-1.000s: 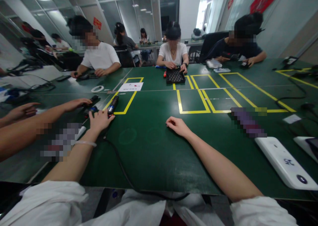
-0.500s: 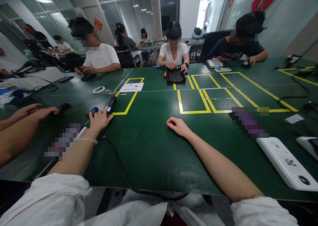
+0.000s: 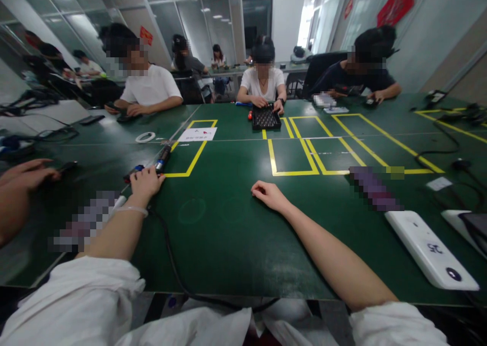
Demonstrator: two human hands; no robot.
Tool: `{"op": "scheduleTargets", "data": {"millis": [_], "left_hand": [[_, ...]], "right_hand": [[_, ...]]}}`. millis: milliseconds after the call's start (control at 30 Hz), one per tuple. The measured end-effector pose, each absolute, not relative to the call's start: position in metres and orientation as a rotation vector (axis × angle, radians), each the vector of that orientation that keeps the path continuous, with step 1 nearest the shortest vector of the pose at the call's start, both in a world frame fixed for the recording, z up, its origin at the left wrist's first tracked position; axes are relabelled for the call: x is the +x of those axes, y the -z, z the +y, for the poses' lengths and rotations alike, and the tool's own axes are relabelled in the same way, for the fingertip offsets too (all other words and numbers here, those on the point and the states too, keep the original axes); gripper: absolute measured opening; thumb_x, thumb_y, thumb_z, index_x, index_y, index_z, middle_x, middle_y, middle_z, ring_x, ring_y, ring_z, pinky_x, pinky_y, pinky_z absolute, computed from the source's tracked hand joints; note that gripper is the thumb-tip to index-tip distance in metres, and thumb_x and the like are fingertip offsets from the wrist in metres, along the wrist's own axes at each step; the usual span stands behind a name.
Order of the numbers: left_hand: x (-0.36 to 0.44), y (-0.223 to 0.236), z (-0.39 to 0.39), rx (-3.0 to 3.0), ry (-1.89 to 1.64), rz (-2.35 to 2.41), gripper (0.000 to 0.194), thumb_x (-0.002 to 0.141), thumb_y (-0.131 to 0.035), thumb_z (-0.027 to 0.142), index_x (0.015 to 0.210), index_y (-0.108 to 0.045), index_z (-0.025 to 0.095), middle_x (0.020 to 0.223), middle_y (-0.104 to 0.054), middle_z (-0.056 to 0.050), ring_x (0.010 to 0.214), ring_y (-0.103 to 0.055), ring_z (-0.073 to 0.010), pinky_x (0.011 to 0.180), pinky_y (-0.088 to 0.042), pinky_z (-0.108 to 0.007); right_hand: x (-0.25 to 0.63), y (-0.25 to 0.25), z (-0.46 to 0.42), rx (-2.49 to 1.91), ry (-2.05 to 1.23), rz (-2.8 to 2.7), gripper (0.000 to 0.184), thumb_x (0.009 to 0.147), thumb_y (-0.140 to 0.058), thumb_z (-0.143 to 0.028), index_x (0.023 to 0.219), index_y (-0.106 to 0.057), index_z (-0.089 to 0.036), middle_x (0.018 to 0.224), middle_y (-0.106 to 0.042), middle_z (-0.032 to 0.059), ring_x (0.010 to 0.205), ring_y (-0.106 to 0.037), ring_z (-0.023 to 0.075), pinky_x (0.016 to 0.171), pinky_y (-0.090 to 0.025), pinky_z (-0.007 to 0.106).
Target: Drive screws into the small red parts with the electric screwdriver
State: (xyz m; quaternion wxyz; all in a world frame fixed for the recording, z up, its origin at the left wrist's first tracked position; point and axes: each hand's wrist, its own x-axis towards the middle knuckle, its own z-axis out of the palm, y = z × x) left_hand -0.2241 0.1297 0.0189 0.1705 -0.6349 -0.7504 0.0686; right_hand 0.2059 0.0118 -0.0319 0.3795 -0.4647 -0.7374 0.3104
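Green worktop [image 3: 228, 254]: a neighbour's arm [image 3: 10, 209] draws off left

Compared with a second ago, the arm is nearer the left edge. At upper centre, a black tray [image 3: 267, 127] holds small shiny pieces [image 3: 266, 116]. The right hand [image 3: 271, 195] rests mid-frame, fingers curled together. Left of centre, the left hand [image 3: 145, 181] partly covers a black-and-blue tool [image 3: 163, 157]; whether its fingers grip, I cannot tell.

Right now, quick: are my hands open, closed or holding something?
Left hand: at the dark tool; grip cannot be told.
Right hand: loosely closed, nothing visible in it.
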Motion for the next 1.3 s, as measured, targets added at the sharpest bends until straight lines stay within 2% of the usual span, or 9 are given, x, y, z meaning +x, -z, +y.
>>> {"op": "scheduleTargets", "data": {"millis": [267,600,800,933,1067,1200,1300], "left_hand": [[-0.209,-0.011,0.111,-1.691,-0.058,-2.066,0.048,0.095,-0.032,0.041,0.125,-0.044,0.005,0.117,-0.06,-0.015,0.103,-0.052,-0.0267,0.083,-0.034,-0.032],[-0.213,-0.009,0.116,-1.73,-0.004,-2.112,0.05,0.098,-0.019,0.039,0.114,-0.048,0.002,0.109,-0.063,-0.018,0.092,-0.058,-0.0254,0.079,-0.036,-0.033],[-0.214,-0.035,0.122,-1.693,-0.018,-2.366,0.046,0.097,-0.026,0.039,0.113,-0.052,0.004,0.105,-0.064,-0.016,0.089,-0.058,-0.024,0.073,-0.039,-0.03],[-0.2,-0.054,0.125,-1.709,0.165,-2.26,0.041,0.098,-0.029,0.036,0.113,-0.055,0.009,0.116,-0.061,-0.016,0.097,-0.057,-0.0249,0.074,-0.04,-0.03],[-0.141,-0.057,0.11,-2.037,0.479,-2.172,0.038,0.097,-0.033,0.041,0.112,-0.059,0.017,0.101,-0.067,-0.011,0.089,-0.061,-0.0236,0.072,-0.041,-0.029],[-0.058,-0.05,0.074,-2.668,0.794,-1.778,0.035,0.096,-0.038,0.04,0.109,-0.062,0.019,0.094,-0.069,-0.006,0.089,-0.063,-0.02,0.078,-0.043,-0.028],[-0.009,-0.041,0.05,-3.053,0.917,-1.503,0.037,0.097,-0.038,0.038,0.119,-0.06,0.02,0.101,-0.067,-0.005,0.086,-0.062,-0.0168,0.079,-0.044,-0.027]], "right_hand": [[0.205,0.032,0.012,-1.185,-0.786,-1.889,0.014,0.087,-0.053,-0.025,0.088,-0.064,-0.017,0.075,-0.066,0.0009,0.065,-0.056,0.0125,0.063,-0.04,0.023],[0.206,0.03,0.011,-1.204,-0.784,-1.897,0.015,0.087,-0.053,-0.026,0.089,-0.064,-0.017,0.077,-0.067,0.0012,0.066,-0.056,0.0129,0.063,-0.04,0.023],[0.205,0.032,0.012,-1.202,-0.787,-1.888,0.015,0.088,-0.053,-0.027,0.088,-0.064,-0.017,0.076,-0.067,0.0011,0.066,-0.057,0.013,0.063,-0.041,0.023],[0.204,0.032,0.012,-1.19,-0.796,-1.891,0.014,0.088,-0.053,-0.026,0.088,-0.064,-0.017,0.076,-0.067,0.0015,0.067,-0.057,0.0132,0.064,-0.041,0.023],[0.205,0.032,0.012,-1.2,-0.81,-1.885,0.013,0.087,-0.053,-0.026,0.088,-0.063,-0.017,0.075,-0.066,0.0014,0.066,-0.057,0.0136,0.063,-0.041,0.024],[0.206,0.035,0.013,-1.196,-0.822,-1.878,0.012,0.087,-0.054,-0.025,0.092,-0.062,-0.018,0.076,-0.066,0.001,0.067,-0.057,0.0133,0.064,-0.042,0.024],[0.207,0.036,0.013,-1.175,-0.833,-1.861,0.021,0.085,-0.056,-0.024,0.105,-0.058,-0.019,0.077,-0.065,-0.0005,0.065,-0.057,0.0121,0.064,-0.042,0.024]]}}
